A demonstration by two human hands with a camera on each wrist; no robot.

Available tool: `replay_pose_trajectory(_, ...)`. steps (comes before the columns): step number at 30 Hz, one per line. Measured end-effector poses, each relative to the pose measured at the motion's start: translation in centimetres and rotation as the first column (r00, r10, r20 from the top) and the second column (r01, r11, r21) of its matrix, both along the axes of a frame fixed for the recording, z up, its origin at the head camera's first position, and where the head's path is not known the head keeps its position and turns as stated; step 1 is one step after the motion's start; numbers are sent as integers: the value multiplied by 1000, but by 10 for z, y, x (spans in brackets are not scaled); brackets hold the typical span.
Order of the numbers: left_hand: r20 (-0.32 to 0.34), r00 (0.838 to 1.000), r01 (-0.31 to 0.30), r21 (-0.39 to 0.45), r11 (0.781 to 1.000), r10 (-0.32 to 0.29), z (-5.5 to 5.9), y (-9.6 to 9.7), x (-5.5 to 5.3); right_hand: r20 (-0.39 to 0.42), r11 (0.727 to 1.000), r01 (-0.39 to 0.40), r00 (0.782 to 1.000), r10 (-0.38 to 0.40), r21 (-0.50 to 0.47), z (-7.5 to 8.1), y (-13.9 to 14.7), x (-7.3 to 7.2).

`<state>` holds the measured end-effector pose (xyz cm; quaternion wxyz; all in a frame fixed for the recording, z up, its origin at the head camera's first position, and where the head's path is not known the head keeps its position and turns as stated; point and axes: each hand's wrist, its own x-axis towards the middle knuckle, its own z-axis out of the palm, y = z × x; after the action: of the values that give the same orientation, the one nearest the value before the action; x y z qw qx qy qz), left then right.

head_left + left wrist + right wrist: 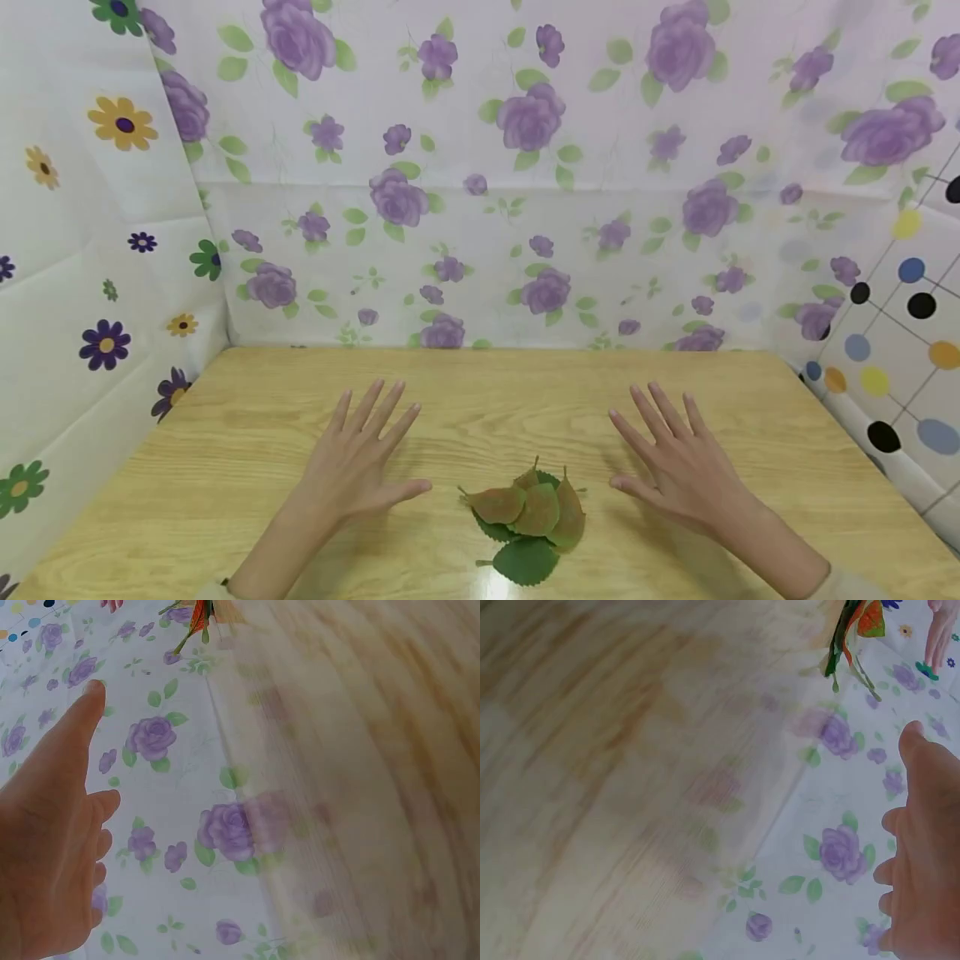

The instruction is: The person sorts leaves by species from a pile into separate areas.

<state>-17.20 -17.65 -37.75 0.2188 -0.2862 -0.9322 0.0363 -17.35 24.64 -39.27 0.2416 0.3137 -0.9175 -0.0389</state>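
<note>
A small heap of leaves [537, 510], some green and some reddish-brown, lies on the wooden table between the two hands. One dark green leaf [527, 561] sits at the near side of the heap. To the left, my left hand [352, 467] is held palm down with its fingers straight and spread, holding nothing. My right hand [678, 467] mirrors it on the other side, fingers spread, apart from the leaves. Parts of the leaves show at the top edge of the left wrist view and as leaves [855, 634] in the right wrist view.
The light wooden table [480, 383] reaches back to a white cloth [480, 275] with purple roses. A cloth [60, 283] with coloured flowers hangs at the left, and another cloth [892, 350] with coloured dots at the right.
</note>
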Motion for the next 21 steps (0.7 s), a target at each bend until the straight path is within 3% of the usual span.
replay_pose_trajectory(4, 155, 987, 19, 87, 996, -32, 0, 3, 4, 167, 998, 20, 986, -11, -57, 1, -2, 5)
replay_pose_trajectory(8, 301, 947, 41, 236, 971, -113, -1, 4, 7, 333, 989, 40, 943, 11, -146, 3, -5, 11)
replay_pose_trajectory(11, 384, 903, 62, 335, 940, -196, -1, 5, 9, 386, 977, 36, 921, 49, -210, 4, -7, 14)
replay_pose_trajectory(16, 517, 787, 56, 483, 874, -337, 8, 13, 19, 431, 956, 43, 898, 90, -289, 4, -9, 18)
replay_pose_trajectory(17, 528, 770, 59, 500, 864, -358, 10, 16, 22, 435, 952, 45, 895, 95, -302, 4, -10, 18)
replay_pose_trajectory(19, 535, 752, 78, 507, 858, -384, 14, 22, 27, 431, 945, 38, 895, 112, -326, 3, -11, 19)
replay_pose_trajectory(21, 530, 745, 109, 504, 857, -406, 17, 30, 31, 408, 938, 9, 902, 142, -347, 3, -14, 21)
